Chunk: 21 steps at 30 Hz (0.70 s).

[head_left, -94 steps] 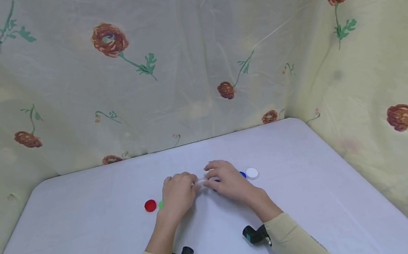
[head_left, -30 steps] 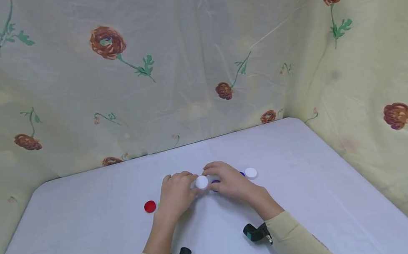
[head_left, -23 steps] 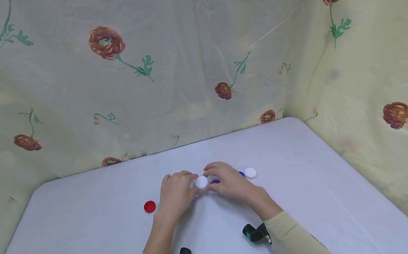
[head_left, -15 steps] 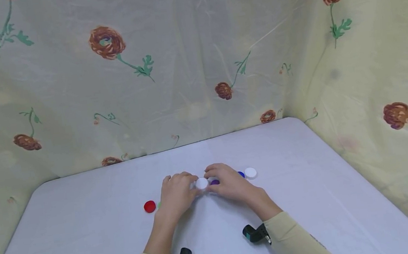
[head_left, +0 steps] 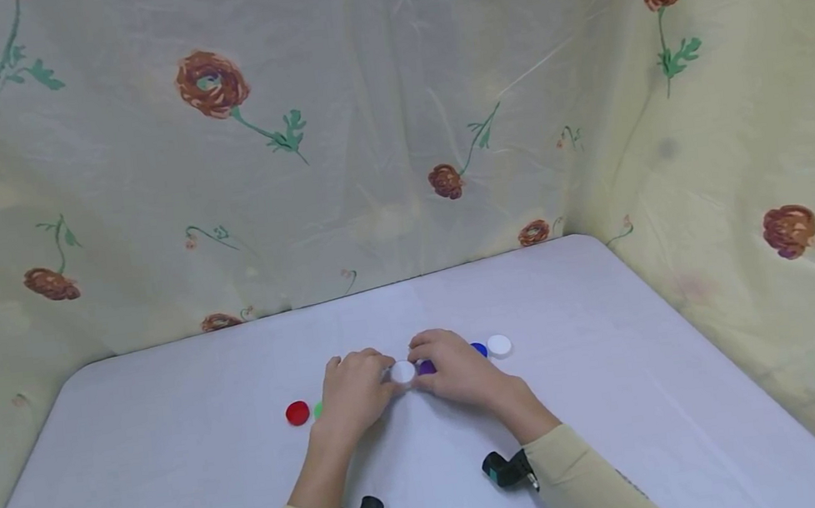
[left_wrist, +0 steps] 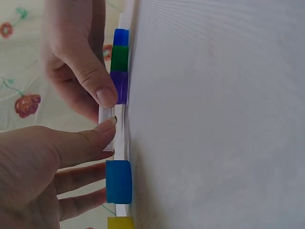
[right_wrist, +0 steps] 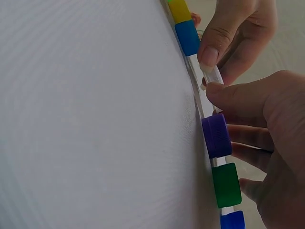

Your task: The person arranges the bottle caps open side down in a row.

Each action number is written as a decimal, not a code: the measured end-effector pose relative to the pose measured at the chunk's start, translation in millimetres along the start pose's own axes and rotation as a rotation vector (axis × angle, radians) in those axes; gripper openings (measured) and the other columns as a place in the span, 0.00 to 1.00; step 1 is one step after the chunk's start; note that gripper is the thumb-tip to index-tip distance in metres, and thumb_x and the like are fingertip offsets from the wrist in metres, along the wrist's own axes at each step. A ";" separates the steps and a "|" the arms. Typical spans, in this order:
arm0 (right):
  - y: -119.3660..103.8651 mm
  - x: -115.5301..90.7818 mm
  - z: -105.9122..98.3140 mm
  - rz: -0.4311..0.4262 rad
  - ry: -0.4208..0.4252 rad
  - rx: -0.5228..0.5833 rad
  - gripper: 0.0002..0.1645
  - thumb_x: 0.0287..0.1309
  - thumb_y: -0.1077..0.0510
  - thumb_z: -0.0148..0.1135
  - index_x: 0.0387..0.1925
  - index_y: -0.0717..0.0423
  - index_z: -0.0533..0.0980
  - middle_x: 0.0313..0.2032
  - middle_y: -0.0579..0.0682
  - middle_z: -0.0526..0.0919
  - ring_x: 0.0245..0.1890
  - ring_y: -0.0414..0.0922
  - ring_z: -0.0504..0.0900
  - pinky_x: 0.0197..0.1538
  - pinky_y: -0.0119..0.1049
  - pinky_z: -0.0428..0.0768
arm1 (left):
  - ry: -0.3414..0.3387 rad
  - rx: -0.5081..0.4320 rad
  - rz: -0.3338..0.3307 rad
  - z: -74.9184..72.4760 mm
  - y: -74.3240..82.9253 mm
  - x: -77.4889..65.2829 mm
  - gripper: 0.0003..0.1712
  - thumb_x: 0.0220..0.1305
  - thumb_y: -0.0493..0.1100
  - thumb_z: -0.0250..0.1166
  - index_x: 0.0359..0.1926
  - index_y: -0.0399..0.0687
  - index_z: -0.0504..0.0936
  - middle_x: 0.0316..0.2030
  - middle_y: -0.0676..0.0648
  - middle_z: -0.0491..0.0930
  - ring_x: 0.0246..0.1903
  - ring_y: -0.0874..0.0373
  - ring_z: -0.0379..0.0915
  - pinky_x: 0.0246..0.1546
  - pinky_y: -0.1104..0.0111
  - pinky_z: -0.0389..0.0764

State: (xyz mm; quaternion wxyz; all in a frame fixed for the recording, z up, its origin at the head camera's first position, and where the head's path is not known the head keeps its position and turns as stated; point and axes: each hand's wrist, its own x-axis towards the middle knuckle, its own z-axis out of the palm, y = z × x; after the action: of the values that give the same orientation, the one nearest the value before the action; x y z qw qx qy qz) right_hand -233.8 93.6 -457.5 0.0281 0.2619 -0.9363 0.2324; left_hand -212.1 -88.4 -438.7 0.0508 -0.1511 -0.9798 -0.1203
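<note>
My left hand (head_left: 355, 387) and my right hand (head_left: 458, 370) meet at a round white cap (head_left: 402, 372), pinching it from opposite sides between thumb and fingers. In the left wrist view the cap (left_wrist: 107, 114) appears edge-on, just above the table, with both thumbs on its near side. A purple ribbed cap (right_wrist: 217, 136) stands beside my right fingers, and a green cap (right_wrist: 227, 185) follows it. Close to my left fingers is a light-blue cap (left_wrist: 118, 182), with a yellow cap (left_wrist: 120, 223) beyond. In the head view my left hand hides the light-blue and yellow caps.
The caps form a row across the white table (head_left: 197, 462). A red cap (head_left: 297, 413) and a light-green cap (head_left: 318, 410) lie at its left end; a blue cap (head_left: 480, 350) and another white cap (head_left: 499, 346) at its right. Flowered cloth (head_left: 342, 211) hangs behind.
About three seconds ago the white cap looked clear and thin between the hands; since then its round white top has faced the camera. Over the last second, cap and hands have come slightly down.
</note>
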 end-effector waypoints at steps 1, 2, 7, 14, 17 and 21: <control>-0.5 -0.4 -0.4 0.000 0.000 -0.003 0.18 0.57 0.52 0.70 0.47 0.56 0.84 0.57 0.54 0.82 0.65 0.53 0.75 0.70 0.49 0.69 | -0.001 0.001 0.000 0.1 0.1 0.0 0.22 0.55 0.53 0.75 0.50 0.52 0.87 0.50 0.47 0.86 0.54 0.47 0.81 0.63 0.40 0.69; -1.0 -0.7 -0.6 0.003 -0.002 -0.009 0.18 0.57 0.52 0.70 0.47 0.56 0.84 0.57 0.53 0.82 0.65 0.53 0.75 0.70 0.49 0.69 | -0.002 0.002 0.001 0.0 0.3 0.0 0.22 0.55 0.53 0.75 0.50 0.52 0.87 0.50 0.47 0.86 0.54 0.47 0.81 0.63 0.40 0.70; -3.3 -1.7 -1.6 0.011 -0.015 -0.020 0.18 0.58 0.52 0.70 0.47 0.55 0.84 0.57 0.53 0.82 0.65 0.53 0.75 0.70 0.49 0.69 | -0.016 0.006 0.002 0.0 0.5 0.2 0.22 0.55 0.52 0.75 0.50 0.52 0.87 0.50 0.48 0.86 0.54 0.48 0.81 0.61 0.42 0.72; -5.2 -3.3 -1.1 0.022 -0.029 -0.027 0.18 0.58 0.51 0.69 0.49 0.55 0.83 0.58 0.53 0.81 0.66 0.53 0.74 0.70 0.50 0.69 | -0.022 0.004 0.002 -1.8 1.4 -1.3 0.21 0.55 0.51 0.76 0.49 0.51 0.88 0.50 0.46 0.85 0.53 0.48 0.81 0.57 0.46 0.76; -5.4 -4.2 -1.2 0.029 -0.030 -0.035 0.18 0.59 0.51 0.69 0.49 0.54 0.83 0.58 0.52 0.81 0.66 0.53 0.74 0.70 0.50 0.69 | -0.028 -0.005 0.001 -2.6 2.8 -1.8 0.20 0.55 0.51 0.75 0.49 0.50 0.88 0.50 0.46 0.85 0.52 0.48 0.81 0.55 0.46 0.77; -4.7 -5.3 -1.4 0.039 -0.034 -0.037 0.19 0.59 0.51 0.69 0.50 0.53 0.83 0.59 0.52 0.80 0.67 0.53 0.73 0.70 0.50 0.69 | -0.045 -0.034 -0.005 -2.2 4.5 -2.3 0.21 0.55 0.49 0.75 0.50 0.48 0.87 0.51 0.45 0.84 0.52 0.47 0.81 0.54 0.48 0.78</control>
State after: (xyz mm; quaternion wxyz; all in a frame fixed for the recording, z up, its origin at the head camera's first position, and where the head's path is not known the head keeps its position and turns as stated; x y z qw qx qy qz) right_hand -227.0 93.2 -455.2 0.0124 0.2471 -0.9456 0.2111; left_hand -208.4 -85.5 -435.8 0.0258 -0.1520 -0.9789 -0.1338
